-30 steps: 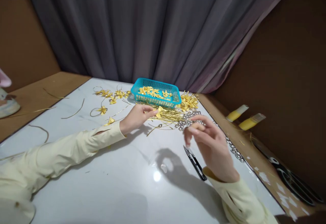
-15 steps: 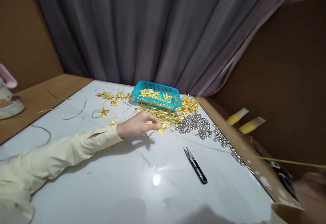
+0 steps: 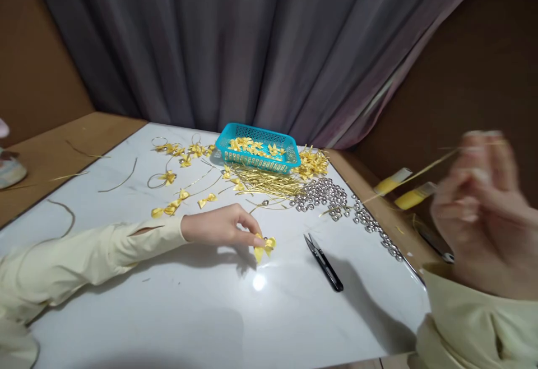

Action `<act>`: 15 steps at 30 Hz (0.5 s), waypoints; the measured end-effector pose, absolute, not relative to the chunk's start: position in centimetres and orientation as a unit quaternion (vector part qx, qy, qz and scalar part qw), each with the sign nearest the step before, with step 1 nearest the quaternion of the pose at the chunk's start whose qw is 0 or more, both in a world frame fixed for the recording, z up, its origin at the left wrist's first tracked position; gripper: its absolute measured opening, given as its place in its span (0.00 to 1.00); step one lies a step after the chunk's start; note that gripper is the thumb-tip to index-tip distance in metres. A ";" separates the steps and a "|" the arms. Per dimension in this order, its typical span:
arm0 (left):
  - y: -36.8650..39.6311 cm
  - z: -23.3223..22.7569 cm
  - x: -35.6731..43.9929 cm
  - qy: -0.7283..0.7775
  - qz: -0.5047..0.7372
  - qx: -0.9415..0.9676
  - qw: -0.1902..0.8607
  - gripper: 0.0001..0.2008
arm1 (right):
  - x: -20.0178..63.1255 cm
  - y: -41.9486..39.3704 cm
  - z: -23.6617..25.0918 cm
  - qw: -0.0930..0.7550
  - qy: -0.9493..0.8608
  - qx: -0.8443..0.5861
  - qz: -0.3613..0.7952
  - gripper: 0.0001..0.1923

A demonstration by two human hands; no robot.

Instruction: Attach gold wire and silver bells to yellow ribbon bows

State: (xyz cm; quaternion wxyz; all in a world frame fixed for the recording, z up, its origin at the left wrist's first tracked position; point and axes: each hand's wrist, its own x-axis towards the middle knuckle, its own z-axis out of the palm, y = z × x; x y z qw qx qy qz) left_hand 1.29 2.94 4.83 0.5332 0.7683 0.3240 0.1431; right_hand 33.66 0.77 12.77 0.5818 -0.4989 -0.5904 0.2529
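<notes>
Two hands | left hand (image 3: 218, 228) pinches bow (image 3: 264, 246) | right hand (image 3: 479, 212) holds gold strand (image 3: 403, 181)

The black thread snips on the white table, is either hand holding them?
No, the black thread snips lie alone on the white table, between the left hand pinching a yellow ribbon bow and the raised right hand.

Home craft corner: curtain (image 3: 235, 44), white tabletop (image 3: 210, 313), ribbon bows in basket (image 3: 257, 149), bells (image 3: 323, 195), snips (image 3: 323, 261)

My left arm stretches forward, low and flat, sleeve to the wrist. My left hand (image 3: 218, 228) lies palm down, fingers (image 3: 247, 236) pinched together at the tips. My right hand (image 3: 474, 212) is raised and blurred, fingers loosely curled.
</notes>
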 end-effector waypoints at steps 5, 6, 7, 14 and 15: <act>2.2 4.0 0.6 0.333 0.126 0.720 0.595 0.13 | 31.8 4.4 9.3 0.542 -0.477 -0.527 0.449 0.13; 2.1 3.9 0.5 0.335 0.127 0.712 0.605 0.13 | 31.5 4.9 8.2 0.512 -0.486 -0.547 0.450 0.14; 2.0 3.8 0.4 0.338 0.129 0.704 0.612 0.12 | 31.2 5.1 7.2 0.500 -0.491 -0.562 0.439 0.16; 1.6 4.4 0.1 0.355 0.128 0.699 0.608 0.12 | 25.3 1.2 4.3 0.326 -0.753 -0.421 0.386 0.31; 1.6 4.4 0.1 0.357 0.128 0.702 0.602 0.11 | 24.3 0.5 4.3 0.281 -0.772 -0.391 0.415 0.36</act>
